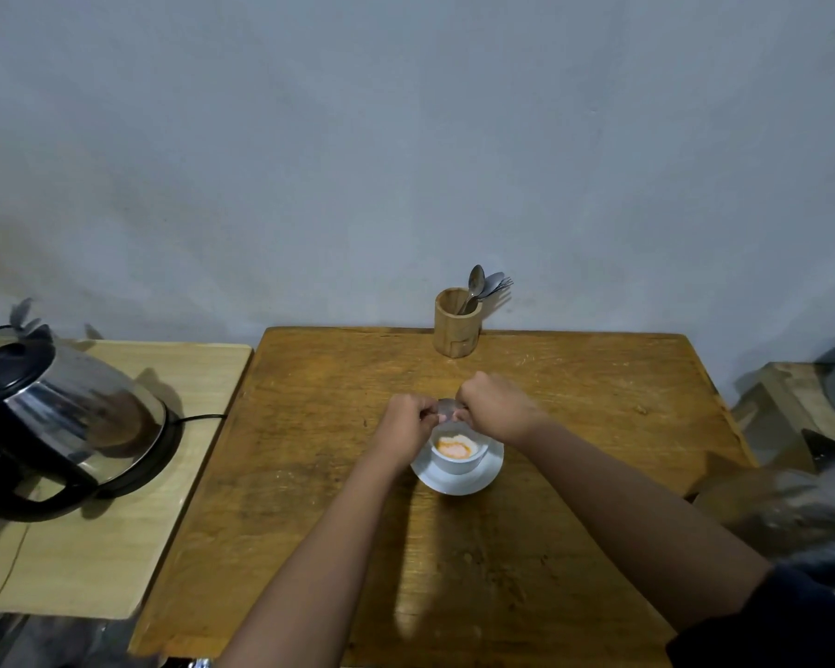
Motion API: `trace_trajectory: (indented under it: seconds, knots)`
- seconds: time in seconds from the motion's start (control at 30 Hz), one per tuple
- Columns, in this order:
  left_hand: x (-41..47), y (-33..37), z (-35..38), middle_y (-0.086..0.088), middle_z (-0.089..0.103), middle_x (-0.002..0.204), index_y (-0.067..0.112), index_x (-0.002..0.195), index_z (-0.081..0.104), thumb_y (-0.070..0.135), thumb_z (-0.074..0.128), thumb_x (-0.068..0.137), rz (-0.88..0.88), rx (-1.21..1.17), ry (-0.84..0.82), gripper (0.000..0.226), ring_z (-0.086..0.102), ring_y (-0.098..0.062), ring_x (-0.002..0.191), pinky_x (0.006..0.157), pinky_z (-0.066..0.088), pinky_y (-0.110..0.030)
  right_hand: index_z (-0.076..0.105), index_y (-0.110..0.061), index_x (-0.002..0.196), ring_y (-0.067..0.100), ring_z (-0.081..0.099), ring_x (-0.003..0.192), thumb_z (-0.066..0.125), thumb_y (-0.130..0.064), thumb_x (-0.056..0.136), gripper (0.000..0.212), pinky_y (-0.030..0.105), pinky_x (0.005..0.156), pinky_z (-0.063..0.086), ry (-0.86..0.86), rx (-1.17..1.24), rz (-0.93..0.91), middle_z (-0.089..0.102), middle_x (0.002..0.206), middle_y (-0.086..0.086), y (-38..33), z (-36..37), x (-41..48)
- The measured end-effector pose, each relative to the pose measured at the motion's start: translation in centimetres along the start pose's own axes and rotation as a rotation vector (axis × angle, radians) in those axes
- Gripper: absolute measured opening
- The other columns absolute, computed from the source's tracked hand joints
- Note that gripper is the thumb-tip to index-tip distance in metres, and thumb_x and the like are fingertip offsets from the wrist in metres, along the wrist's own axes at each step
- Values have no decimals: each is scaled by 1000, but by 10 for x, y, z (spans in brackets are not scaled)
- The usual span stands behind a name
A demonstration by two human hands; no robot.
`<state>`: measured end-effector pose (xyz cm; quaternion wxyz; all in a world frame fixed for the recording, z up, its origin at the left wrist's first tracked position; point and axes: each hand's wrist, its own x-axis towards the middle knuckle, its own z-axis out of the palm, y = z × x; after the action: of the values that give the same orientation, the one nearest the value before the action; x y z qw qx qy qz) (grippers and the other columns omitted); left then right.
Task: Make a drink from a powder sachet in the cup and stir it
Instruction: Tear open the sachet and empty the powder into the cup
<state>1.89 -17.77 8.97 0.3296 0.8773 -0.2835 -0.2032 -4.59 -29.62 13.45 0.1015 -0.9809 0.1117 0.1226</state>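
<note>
A white cup (pixel 459 462) stands on a white saucer (pixel 483 477) in the middle of the wooden table (pixel 574 426). Orange powder (pixel 453 448) lies in a heap inside the cup. Just above the cup's far rim, my left hand (pixel 406 421) and my right hand (pixel 495 402) both pinch a small silvery sachet (pixel 447 409) between them. Most of the sachet is hidden by my fingers.
A wooden holder (pixel 456 325) with spoons and a fork (pixel 483 284) stands at the table's far edge against the wall. A steel electric kettle (pixel 68 421) sits on its base on a lighter side table (pixel 116 523) to the left, with its cord trailing.
</note>
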Motion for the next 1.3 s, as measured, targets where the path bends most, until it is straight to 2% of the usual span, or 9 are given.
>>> trace_trajectory:
  seconds: [0.23,0.37,0.53,0.73,0.8,0.87,1.0,1.17,1.3]
  knots:
    - [0,4,0,-3,64,86,10,96,71,13,59,87,-14,-2,12,14,59,-18,82,74,49,-31,65,-4,86,21,53,71,57,0,85,10,29,60,40,12,41,19,53,75,7,1,0,-4]
    - [-2,5,0,-5,63,85,8,92,70,13,59,87,-13,18,10,13,62,-25,85,75,51,-36,51,-18,63,14,45,61,60,-6,84,26,23,50,35,10,126,62,45,65,-3,4,1,-4]
    - [-6,4,4,-8,64,83,6,87,70,12,59,87,45,46,9,12,59,-20,78,71,47,-32,59,-13,74,13,45,60,59,-4,84,14,24,53,37,-21,194,88,49,67,0,9,4,-6]
    - [-11,-6,1,-3,57,75,12,73,61,13,60,86,51,-55,48,12,51,-16,72,65,37,-26,56,-19,72,13,50,66,58,-6,87,20,24,55,38,-9,316,94,52,72,-1,8,4,-8]
    - [-16,-13,-5,-3,61,76,9,79,64,14,58,87,26,-147,79,12,53,-16,72,64,40,-27,62,-15,86,13,55,70,58,-7,87,9,21,55,40,39,396,97,57,78,0,0,6,-6]
    - [-21,-23,-15,3,62,71,12,82,67,17,57,89,-14,-249,109,12,54,-12,68,62,41,-25,62,-14,83,13,57,71,58,-5,85,10,23,57,44,132,492,97,59,78,-1,-11,9,-2]
    - [-34,-55,-38,7,58,66,29,71,60,15,60,87,-79,-355,227,22,53,-13,68,64,41,-27,65,-11,89,18,56,69,60,-4,80,12,29,62,43,260,662,62,59,70,0,-47,20,12]
    - [-66,-99,-43,6,49,59,14,79,62,2,61,84,-231,-394,341,12,45,-11,57,59,38,-27,49,-22,93,12,55,65,66,-10,79,25,23,54,41,205,811,87,53,67,-6,-92,64,16]
    - [-93,-124,-25,7,51,62,14,88,62,2,58,85,-372,-371,278,13,49,-10,61,59,39,-23,49,-13,100,19,55,75,67,-10,79,28,29,59,39,25,674,141,54,76,1,-111,106,21]
